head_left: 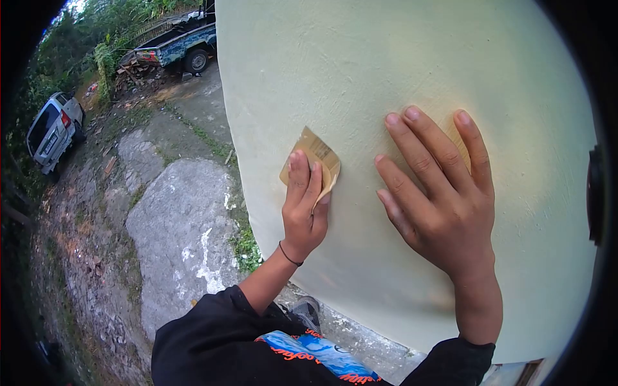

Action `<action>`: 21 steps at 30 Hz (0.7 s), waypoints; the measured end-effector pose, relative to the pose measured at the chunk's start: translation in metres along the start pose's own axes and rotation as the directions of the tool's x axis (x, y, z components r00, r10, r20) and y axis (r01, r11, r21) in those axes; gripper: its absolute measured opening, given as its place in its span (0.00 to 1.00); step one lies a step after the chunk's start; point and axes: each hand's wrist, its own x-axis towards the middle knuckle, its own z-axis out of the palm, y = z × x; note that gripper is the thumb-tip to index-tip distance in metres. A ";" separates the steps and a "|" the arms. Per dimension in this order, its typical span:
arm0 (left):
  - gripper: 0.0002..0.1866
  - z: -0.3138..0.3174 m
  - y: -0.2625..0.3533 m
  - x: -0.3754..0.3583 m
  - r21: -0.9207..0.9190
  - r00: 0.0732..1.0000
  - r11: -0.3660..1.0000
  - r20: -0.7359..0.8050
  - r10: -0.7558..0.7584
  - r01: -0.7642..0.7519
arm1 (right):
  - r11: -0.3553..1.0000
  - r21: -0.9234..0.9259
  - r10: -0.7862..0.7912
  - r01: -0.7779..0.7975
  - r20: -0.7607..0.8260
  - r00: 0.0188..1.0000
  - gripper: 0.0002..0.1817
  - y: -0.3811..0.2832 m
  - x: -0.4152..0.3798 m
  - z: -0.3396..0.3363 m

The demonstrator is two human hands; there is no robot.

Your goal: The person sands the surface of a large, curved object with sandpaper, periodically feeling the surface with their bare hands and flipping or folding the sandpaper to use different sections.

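Note:
My left hand (304,209) presses a folded piece of sandpaper (320,153) against a pale cream wall (360,270). Its brown backing with faint print faces me, and one edge curls up beside my fingers. To the right, my right hand (441,196) lies flat on the same wall with the fingers spread. Between two of its fingers shows a narrow tan, grainy patch (462,147); I cannot tell whether this is paper under the hand. Fine scratches and small bumps mark the wall's surface around both hands.
Left of the wall's edge runs rough ground with a grey concrete slab (183,219) and weeds (246,248). A silver car (56,132) and a blue pickup truck (180,48) stand farther off. My shoe (306,312) shows below, beside the wall's foot.

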 end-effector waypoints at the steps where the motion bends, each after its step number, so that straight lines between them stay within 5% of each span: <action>1: 0.24 0.001 -0.005 0.019 0.021 0.999 1.000 -0.030 0.015 -0.014 | 1.000 0.002 -0.013 0.013 -0.008 1.000 0.11 0.001 0.000 0.000; 4: 0.23 0.001 -0.001 0.098 0.026 0.968 0.989 -0.204 0.149 -0.147 | 1.000 0.002 -0.023 0.023 -0.030 0.999 0.11 0.002 0.001 0.001; 7: 0.23 0.000 0.002 0.105 -0.015 0.971 0.995 -0.222 0.091 -0.097 | 1.000 0.004 -0.023 0.023 -0.033 0.999 0.12 0.002 0.001 0.002; 12: 0.24 0.011 -0.002 -0.060 0.042 0.994 0.999 0.103 -0.033 0.029 | 0.999 0.001 -0.039 0.039 -0.058 0.998 0.12 0.004 0.000 0.004; 21: 0.23 -0.006 -0.006 0.124 0.068 0.961 0.982 -0.207 0.184 -0.174 | 0.999 0.021 -0.035 0.036 -0.062 0.997 0.10 0.002 0.001 0.003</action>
